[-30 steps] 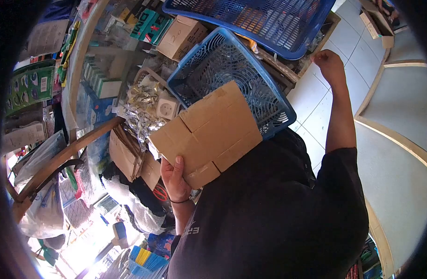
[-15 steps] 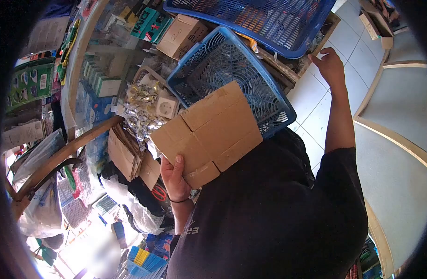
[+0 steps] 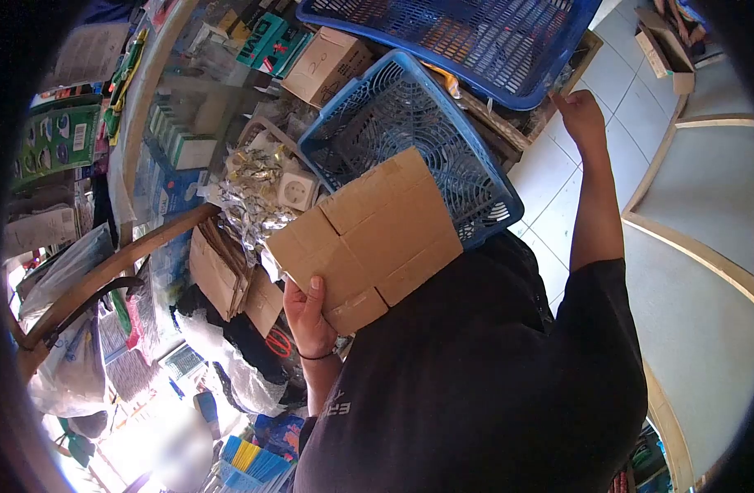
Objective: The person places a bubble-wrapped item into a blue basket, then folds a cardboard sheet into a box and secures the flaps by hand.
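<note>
A flattened piece of brown cardboard (image 3: 393, 226) with creases and short slits lies across the front of my body. My left hand (image 3: 309, 316) grips its lower left corner, thumb on top and the other fingers hidden beneath. Out to the right, my right hand (image 3: 581, 119) is raised beside the corner of a dark blue basket (image 3: 521, 97). Its fingers are closed together; whatever they pinch, if anything, is too small to make out. Just beyond the cardboard sits a lighter blue plastic basket (image 3: 344, 107), partly covered by it.
Folded cardboard pieces (image 3: 216, 267) stand left of my left hand. Bagged small metal parts (image 3: 249, 185) and a white wall socket (image 3: 296, 191) lie by the light blue basket. A cardboard box (image 3: 326, 66) stands behind. A wooden rail (image 3: 122, 271) crosses the left; floor tiles (image 3: 549, 181) show right.
The fingers of my right hand, spread apart before, have drawn together near the dark blue basket's corner. My left hand and the cardboard have stayed almost still.
</note>
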A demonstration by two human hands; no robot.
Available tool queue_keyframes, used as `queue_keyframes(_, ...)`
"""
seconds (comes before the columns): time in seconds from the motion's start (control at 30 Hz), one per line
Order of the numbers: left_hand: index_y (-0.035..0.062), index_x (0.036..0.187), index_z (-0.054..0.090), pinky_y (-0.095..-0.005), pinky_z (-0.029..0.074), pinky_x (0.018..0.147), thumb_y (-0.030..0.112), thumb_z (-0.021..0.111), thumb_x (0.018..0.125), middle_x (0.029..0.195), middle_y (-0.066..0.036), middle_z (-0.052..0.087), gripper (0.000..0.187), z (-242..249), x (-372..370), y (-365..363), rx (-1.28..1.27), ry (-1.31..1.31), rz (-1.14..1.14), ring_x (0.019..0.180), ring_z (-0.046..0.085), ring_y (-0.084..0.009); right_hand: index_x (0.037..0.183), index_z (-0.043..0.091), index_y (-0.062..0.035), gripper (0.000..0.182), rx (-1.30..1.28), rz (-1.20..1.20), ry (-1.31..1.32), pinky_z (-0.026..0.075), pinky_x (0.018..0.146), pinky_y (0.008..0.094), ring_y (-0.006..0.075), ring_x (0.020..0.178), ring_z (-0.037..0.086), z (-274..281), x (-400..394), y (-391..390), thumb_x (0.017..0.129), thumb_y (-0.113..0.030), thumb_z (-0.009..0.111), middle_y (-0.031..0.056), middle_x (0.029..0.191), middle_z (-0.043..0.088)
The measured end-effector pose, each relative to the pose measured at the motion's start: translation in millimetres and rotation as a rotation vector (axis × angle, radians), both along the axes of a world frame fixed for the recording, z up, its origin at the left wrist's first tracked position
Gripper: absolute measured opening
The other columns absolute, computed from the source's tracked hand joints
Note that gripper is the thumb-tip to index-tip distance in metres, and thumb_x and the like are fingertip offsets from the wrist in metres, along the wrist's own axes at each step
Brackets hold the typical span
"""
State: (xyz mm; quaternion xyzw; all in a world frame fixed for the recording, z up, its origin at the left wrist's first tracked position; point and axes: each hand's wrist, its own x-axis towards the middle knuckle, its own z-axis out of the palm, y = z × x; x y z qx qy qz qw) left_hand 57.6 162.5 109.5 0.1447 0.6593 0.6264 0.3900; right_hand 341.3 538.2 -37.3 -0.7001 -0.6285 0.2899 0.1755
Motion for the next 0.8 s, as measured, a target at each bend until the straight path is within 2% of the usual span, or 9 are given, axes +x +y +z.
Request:
queue_keyframes(0.23, -0.0021, 0.13, 0.041, -0.037, 0.043, 0.095, 0.015, 0.055, 0.092, 0.122, -0.014, 0.055, 0.044, -2.1, -1.0, -4.8, 0.021, -0.01, 0.024, 0.11, 0.055, -0.0245, 0.106, 0.059, 0.0005, 0.052, -0.092, 0.03, 0.15, 0.048, 0.074, 0.0322, 0.0224, 0.082, 0.064, 1.2, 13.6, -11.0, 0.078, -0.041, 0.071, 0.0161, 0.09, 0.067)
queue_keyframes(0.33, -0.0018, 0.13, 0.041, -0.0374, 0.044, 0.094, 0.015, 0.055, 0.092, 0.122, -0.014, 0.054, 0.044, -1.4, 1.6, -4.3, 0.04, -0.038, 0.039, 0.11, 0.055, -0.0244, 0.108, 0.058, 0.0003, 0.053, -0.089, 0.01, 0.219, 0.048, 0.074, 0.0316, 0.0211, 0.082, 0.063, -8.6, 23.3, -11.5, 0.077, -0.04, 0.072, 0.0147, 0.091, 0.067)
queue_keyframes(0.43, -0.0015, 0.13, 0.041, -0.0375, 0.044, 0.094, 0.015, 0.055, 0.092, 0.123, -0.014, 0.054, 0.044, -1.9, 1.9, -5.3, 0.047, -0.029, 0.042, 0.11, 0.055, -0.0243, 0.11, 0.057, 0.0003, 0.055, -0.123, -0.063, 0.244, 0.048, 0.075, 0.0324, 0.0223, 0.085, 0.063, -13.3, 30.0, -4.0, 0.077, -0.041, 0.072, 0.0142, 0.095, 0.066)
queue_keyframes(0.63, -0.0011, 0.131, 0.041, -0.037, 0.045, 0.094, 0.014, 0.055, 0.092, 0.123, -0.014, 0.054, 0.044, -1.3, 4.4, -3.1, 0.057, -0.046, 0.05, 0.11, 0.055, -0.0239, 0.108, 0.059, 0.0005, 0.051, -0.02, 0.046, 0.188, 0.048, 0.077, 0.033, 0.0236, 0.086, 0.063, -8.8, 16.5, -16.0, 0.079, -0.04, 0.071, 0.0144, 0.093, 0.066)
queue_keyframes(0.8, -0.0012, 0.131, 0.04, -0.037, 0.045, 0.094, 0.014, 0.054, 0.092, 0.123, -0.014, 0.054, 0.044, 2.9, 5.7, -1.9, 0.055, -0.036, 0.06, 0.11, 0.055, -0.0235, 0.111, 0.057, 0.0011, 0.058, -0.057, -0.074, 0.293, 0.048, 0.076, 0.0325, 0.0228, 0.089, 0.062, -28.8, 31.1, -2.5, 0.076, -0.042, 0.073, 0.015, 0.096, 0.065)
